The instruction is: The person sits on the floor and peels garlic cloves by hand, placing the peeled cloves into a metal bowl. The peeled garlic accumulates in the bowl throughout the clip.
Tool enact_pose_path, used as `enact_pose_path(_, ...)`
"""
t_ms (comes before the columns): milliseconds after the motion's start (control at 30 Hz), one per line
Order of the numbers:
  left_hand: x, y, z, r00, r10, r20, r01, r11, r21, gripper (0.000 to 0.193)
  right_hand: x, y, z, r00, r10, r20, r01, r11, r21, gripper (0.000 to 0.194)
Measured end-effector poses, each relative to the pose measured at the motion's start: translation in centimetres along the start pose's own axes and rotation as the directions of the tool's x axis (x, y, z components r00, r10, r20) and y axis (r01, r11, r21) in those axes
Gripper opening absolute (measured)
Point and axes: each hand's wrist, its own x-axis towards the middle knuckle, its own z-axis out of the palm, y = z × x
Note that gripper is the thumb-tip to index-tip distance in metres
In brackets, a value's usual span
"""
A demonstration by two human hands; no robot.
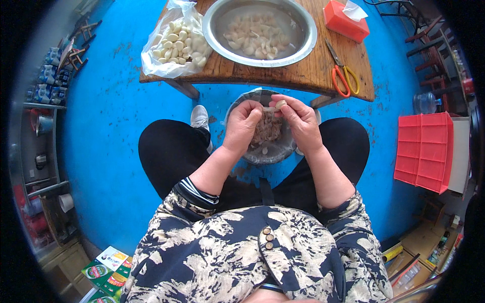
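Note:
Between the thumb and fingers of my right hand point(303, 119) is a garlic clove point(280, 104). My left hand point(244, 121) pinches a thin strip of garlic skin point(268, 109) that stretches toward the clove. Below both hands, a dark bin with a clear plastic liner point(265, 157) stands on the floor between my feet, holding loose garlic skins point(267, 130). On the table ahead, a metal basin point(261, 62) holds garlic cloves point(257, 36) under cloudy water. To its left, a white plastic bag point(151, 62) is full of peeled cloves point(176, 47).
The wooden table point(242, 74) carries scissors point(343, 74) with red and yellow handles and a red tissue box point(346, 21) at its right. A red plastic crate point(424, 151) and a water jug point(426, 103) stand far right. Green cartons point(100, 274) lie at lower left.

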Motion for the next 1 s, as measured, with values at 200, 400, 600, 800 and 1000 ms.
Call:
enact_pose_path(200,0.4,-0.2,0.5,0.984,0.14,-0.107,-0.139,0.99,0.016,0.008,-0.1,0.0,-0.3,0.998,-0.055,-0.021,0.052,0.992,-0.119,0.022)
enact_pose_path(400,-0.1,0.8,0.5,0.967,0.252,0.026,-0.248,0.92,0.303,0.01,0.1,1.0,-0.2,0.988,-0.152,-0.031,0.134,0.937,-0.324,0.018)
enact_pose_path(600,-0.2,1.0,0.6,0.968,0.248,0.038,-0.245,0.9,0.362,0.011,0.1,0.5,0.3,0.94,-0.336,0.057,0.293,0.71,-0.64,0.019)
enact_pose_path(800,-0.4,0.8,0.8,0.967,0.253,0.018,-0.237,0.876,0.42,0.007,0.4,0.3,0.2,0.881,-0.434,0.19,0.418,0.523,-0.743,0.017)
enact_pose_path(1000,-0.5,0.7,1.0,0.976,0.216,-0.025,-0.191,0.907,0.376,0.008,0.0,0.5,0.7,0.902,-0.407,0.145,0.39,0.621,-0.68,0.019)
